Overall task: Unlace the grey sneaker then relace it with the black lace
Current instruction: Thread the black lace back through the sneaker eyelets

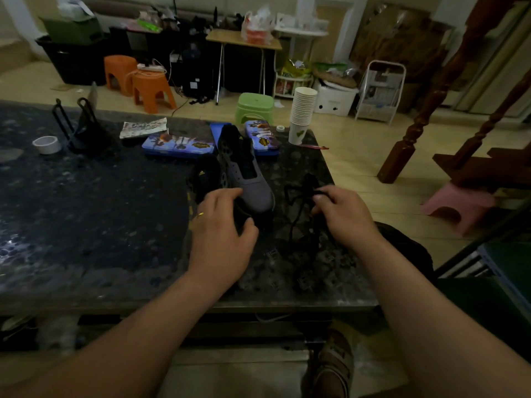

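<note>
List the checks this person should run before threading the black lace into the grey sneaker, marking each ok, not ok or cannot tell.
1. Eyelets of the grey sneaker emptied of the old lace: they look empty, ok.
2. Sneaker steadied: left hand holds its toe end, ok.
3. Black lace picked up: right hand pinches it, ok.
4. Lace free of knots: it lies looped on the dark table, cannot tell.
5. Lace tip found: lost against the dark surface, cannot tell.

Sneaker [244,173] on table [86,211]; lace [298,208] right; cups [301,113] behind.
</note>
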`<state>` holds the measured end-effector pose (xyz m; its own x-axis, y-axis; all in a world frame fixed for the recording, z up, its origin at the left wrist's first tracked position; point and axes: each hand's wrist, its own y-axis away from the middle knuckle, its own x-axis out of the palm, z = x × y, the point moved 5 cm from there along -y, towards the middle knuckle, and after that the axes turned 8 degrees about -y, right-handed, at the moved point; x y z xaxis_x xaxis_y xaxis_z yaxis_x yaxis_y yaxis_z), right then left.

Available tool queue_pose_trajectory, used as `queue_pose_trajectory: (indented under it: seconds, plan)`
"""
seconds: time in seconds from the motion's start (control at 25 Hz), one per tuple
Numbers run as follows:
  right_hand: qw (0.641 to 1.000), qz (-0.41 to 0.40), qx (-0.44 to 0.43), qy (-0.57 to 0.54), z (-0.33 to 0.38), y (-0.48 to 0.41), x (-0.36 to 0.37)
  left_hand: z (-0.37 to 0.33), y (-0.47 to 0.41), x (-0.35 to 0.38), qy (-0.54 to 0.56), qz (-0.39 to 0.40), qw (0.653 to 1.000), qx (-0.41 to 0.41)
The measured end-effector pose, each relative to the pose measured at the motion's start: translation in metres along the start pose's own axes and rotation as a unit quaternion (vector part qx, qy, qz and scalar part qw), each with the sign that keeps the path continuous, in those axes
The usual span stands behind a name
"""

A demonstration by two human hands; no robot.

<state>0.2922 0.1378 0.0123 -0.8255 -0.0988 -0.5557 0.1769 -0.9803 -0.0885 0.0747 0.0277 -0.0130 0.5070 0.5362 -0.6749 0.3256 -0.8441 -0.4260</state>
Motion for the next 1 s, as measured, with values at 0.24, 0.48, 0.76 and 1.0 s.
queue_pose_trajectory:
  seconds: [0.24,0.48,0.76,1.0]
  plan:
    - [0.982,0.15,-0.112,0.038,0.095,-0.017,-0.022,-0.08,-0.07,0.02,0.08,0.255,0.962,0.063]
    - [0.999,0.019,-0.012,-0.028,0.072,-0.019,-0.082,-0.06,-0.096,-0.006,0.424,0.126,0.843,-0.306]
    - [0.98,0.177,-0.063,0.063,0.08,0.014,-0.03,-0.101,-0.048,0.026,0.329,0.338,0.854,-0.219]
    - [0.981,0.166,-0.009,-0.096,0.084,0.005,-0.045,-0.12,-0.101,-0.015,0.434,0.21,0.858,-0.176]
